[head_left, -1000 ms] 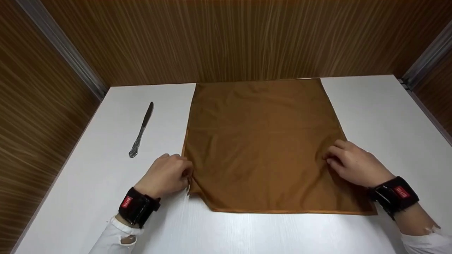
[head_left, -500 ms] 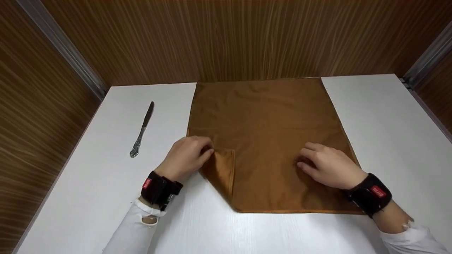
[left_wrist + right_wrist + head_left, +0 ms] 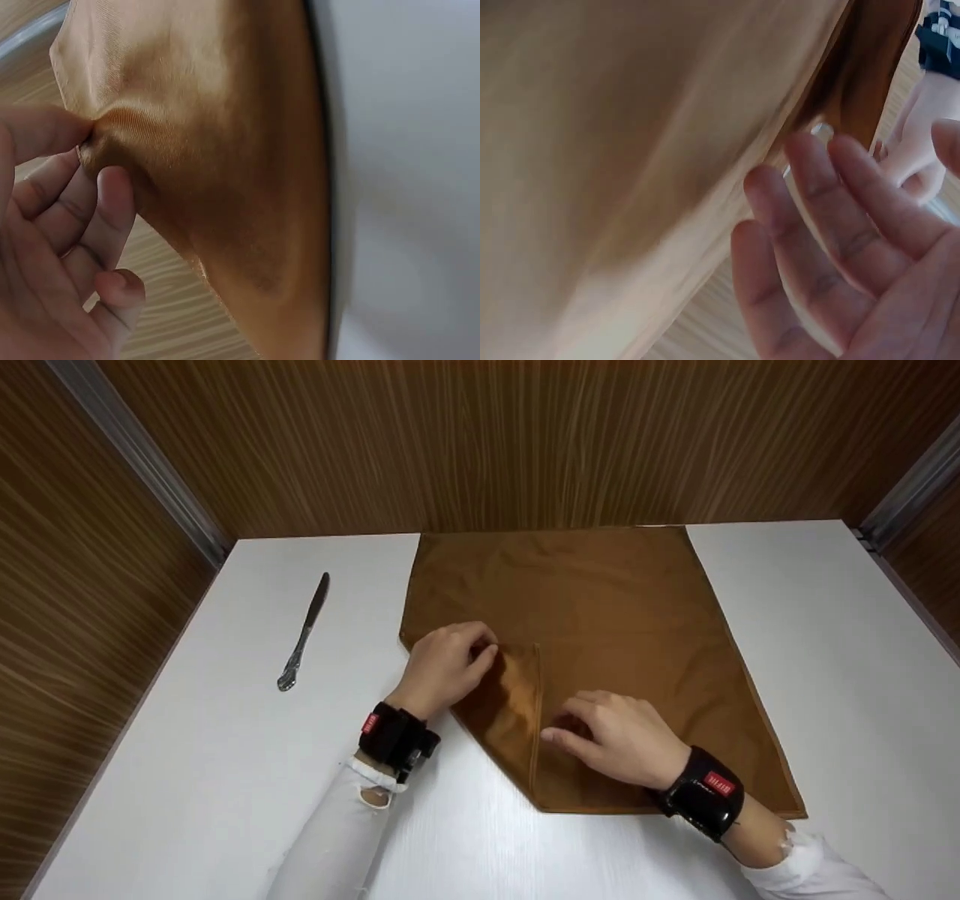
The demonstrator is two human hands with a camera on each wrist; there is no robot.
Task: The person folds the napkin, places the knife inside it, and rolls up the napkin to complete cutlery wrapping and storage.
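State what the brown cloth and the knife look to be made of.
Cloth: thin woven fabric with a soft satin-like sheen, judging by the fine ribbed weave and the puckers where the left hand pinches it. Knife: probably polished metal; it is grey and reflective, with an ornate handle.

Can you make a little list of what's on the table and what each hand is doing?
cloth: brown cloth spread on the white table, near-left corner folded over
left hand: left hand pinches the folded corner
right hand: right hand rests, fingers down, on the cloth beside the flap's edge
knife: silver knife lies to the left, apart from the cloth
walls: wood-grain panels behind
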